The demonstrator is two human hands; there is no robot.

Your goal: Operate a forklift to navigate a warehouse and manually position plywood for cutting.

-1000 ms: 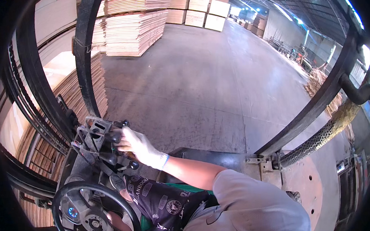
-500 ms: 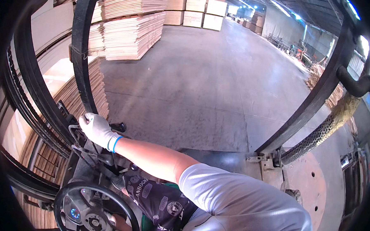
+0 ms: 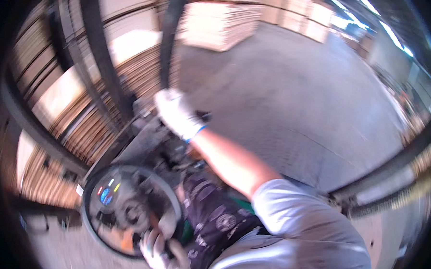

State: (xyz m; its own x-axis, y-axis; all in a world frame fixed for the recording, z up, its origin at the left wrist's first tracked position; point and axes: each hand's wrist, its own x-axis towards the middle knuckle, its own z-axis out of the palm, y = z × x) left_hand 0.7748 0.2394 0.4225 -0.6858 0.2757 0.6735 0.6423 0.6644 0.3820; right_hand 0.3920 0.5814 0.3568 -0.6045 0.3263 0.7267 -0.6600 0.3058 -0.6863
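Blurred frame, seen from a forklift seat. Right hand (image 3: 176,112), white glove, arm stretched forward, rests on the control levers (image 3: 150,125) beside the black mast post (image 3: 170,38); fingers curled, but cannot tell whether it grips a lever. Left hand (image 3: 163,254), gloved, closed around the lower rim of the black steering wheel (image 3: 130,210), low left. Stacked wood sheets (image 3: 220,23) stand ahead on the concrete floor (image 3: 295,97).

Grey concrete floor (image 3: 291,97) carries stacked pale wooden boards (image 3: 218,26).
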